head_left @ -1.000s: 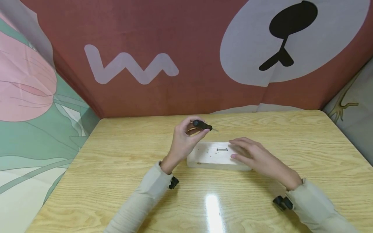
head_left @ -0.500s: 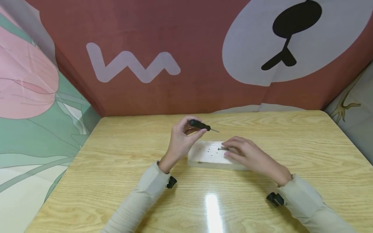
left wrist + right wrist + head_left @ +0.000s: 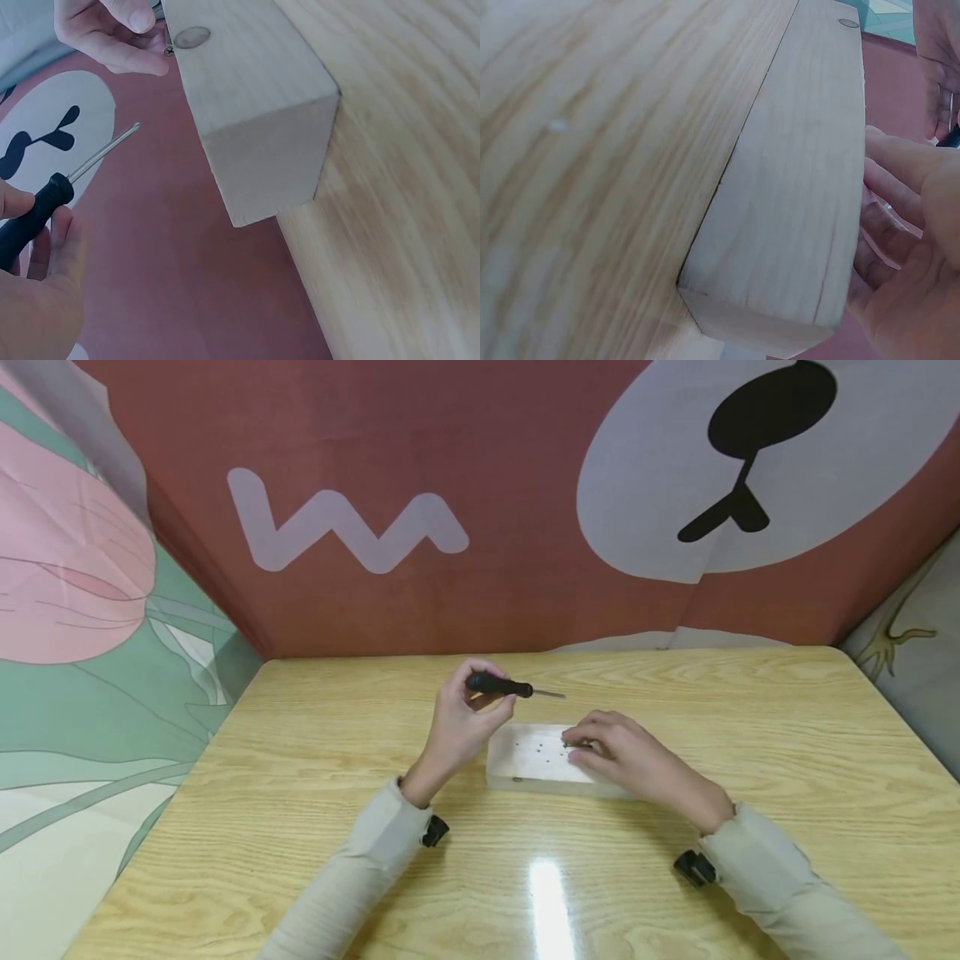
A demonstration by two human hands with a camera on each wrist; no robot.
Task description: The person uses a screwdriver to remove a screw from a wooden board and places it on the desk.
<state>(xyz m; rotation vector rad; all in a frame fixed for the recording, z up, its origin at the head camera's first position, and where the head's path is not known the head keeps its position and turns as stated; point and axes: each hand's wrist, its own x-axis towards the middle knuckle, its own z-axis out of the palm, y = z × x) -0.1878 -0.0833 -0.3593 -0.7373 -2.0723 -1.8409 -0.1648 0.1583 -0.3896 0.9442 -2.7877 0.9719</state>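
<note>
A black-handled screwdriver (image 3: pixel 498 684) is gripped in my left hand (image 3: pixel 455 727), its metal shaft pointing right above the table. In the left wrist view the screwdriver (image 3: pixel 46 206) has a bare tip, apart from the wooden block (image 3: pixel 259 82). My right hand (image 3: pixel 626 760) is over the right part of the pale block (image 3: pixel 528 767). Its thumb and fingers close around a small metal screw (image 3: pixel 577 744) at the block's top. A screw head (image 3: pixel 169 51) shows by those fingertips in the left wrist view; the rest is mostly hidden. Several small holes dot the block's top.
The block lies on a wood-grain table (image 3: pixel 337 735). A red cloth backdrop (image 3: pixel 517 593) with a cartoon face stands behind the table's far edge. Printed panels flank both sides. A wrist camera (image 3: pixel 694 868) hangs below the right sleeve, another (image 3: pixel 435 831) at the left.
My right hand has moved left over the block and its fingers have closed round the screw that lay on top. My left hand has shifted slightly left with the screwdriver, whose shaft now shows longer.
</note>
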